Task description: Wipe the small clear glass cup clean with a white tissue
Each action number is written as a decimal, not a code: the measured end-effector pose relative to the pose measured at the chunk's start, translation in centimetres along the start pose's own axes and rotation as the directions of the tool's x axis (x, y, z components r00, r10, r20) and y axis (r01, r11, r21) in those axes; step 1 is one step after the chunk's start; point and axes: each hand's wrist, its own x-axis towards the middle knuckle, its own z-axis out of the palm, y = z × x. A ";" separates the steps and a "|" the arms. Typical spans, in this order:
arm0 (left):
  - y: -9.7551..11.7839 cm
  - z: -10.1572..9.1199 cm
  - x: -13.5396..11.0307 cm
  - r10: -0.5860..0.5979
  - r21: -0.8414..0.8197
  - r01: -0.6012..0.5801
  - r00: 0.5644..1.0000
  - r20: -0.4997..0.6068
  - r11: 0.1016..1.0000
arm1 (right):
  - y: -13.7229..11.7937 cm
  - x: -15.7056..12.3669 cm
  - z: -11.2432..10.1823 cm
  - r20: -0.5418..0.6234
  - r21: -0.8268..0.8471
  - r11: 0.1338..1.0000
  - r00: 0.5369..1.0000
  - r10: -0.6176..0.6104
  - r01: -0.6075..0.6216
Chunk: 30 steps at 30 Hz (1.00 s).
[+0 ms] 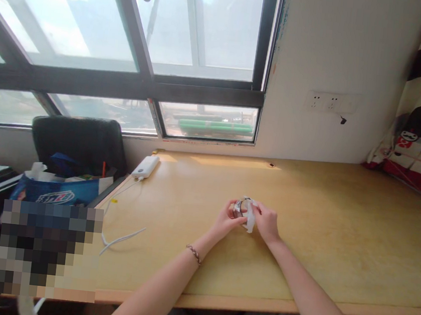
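Note:
Over the middle of a light wooden desk point(301, 227), both my hands meet around a small object. My left hand point(226, 220), with a braided bracelet on its wrist, pinches a small silvery ring-shaped thing point(240, 207). My right hand point(267, 222) is closed on a white cloth or tissue point(250, 218) pressed against that silvery thing. The object is too small to name for sure. Both hands hover just above the desk surface.
A white power bank point(145, 166) lies at the desk's far left, and its white cable point(121, 238) trails toward the front. A black chair point(79, 146) with a blue bag point(60, 193) stands left of the desk. Wall sockets point(331, 102) and a striped cushion point(415, 139) are at the right.

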 end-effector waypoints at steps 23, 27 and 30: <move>0.5 -0.2 -0.1 0.032 0.112 -0.054 0.982 0.187 0.992 | 0.8 -0.9 2.3 0.471 0.418 0.636 0.753 0.459 -0.649; 0.2 -0.6 0.1 -0.011 0.112 0.000 0.995 0.098 0.994 | 0.3 -0.9 2.2 0.440 0.420 0.682 0.792 0.424 -0.598; 0.0 -0.8 0.3 0.005 0.142 -0.003 1.000 -0.015 0.990 | -0.1 -0.8 1.9 0.398 0.356 0.773 0.833 0.384 -0.526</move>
